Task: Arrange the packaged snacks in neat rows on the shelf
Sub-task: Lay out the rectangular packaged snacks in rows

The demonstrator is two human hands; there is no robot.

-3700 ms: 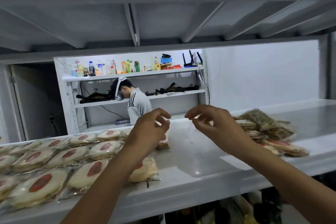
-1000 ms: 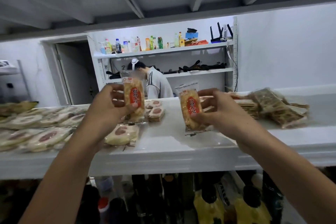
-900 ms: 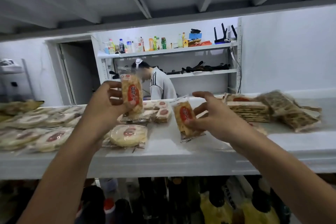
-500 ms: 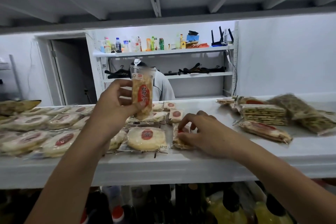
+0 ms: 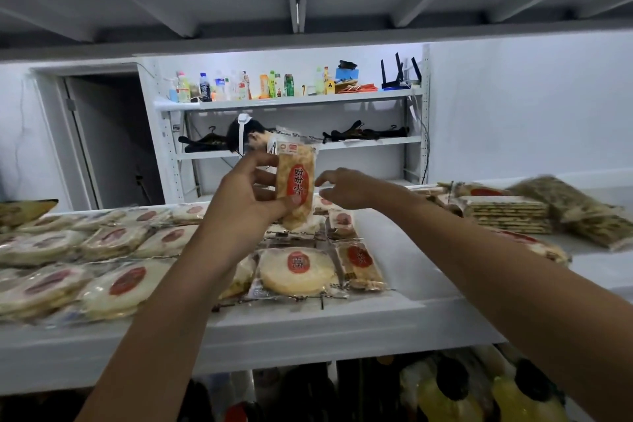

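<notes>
L hand [image 5: 244, 204] pinches oblong glossy snack pkt [image 5: 296, 178] upright; R hand [image 5: 352, 188] fingers [image 5: 325, 178] loose, empty.

even white light, brightest with a bluish glow on the far rack [image 5: 308, 101]. snack packs [image 5: 44, 247] at the left and right edges are smeared soft, and the wide lens bends the shelf [image 5: 308, 336] edge; bottles [image 5: 445, 397] beneath sit in shadow.

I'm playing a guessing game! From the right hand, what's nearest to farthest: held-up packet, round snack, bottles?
1. Held-up packet, just left of the right hand.
2. Round snack, lower, at the shelf front.
3. Bottles, far behind on the back rack.
</notes>
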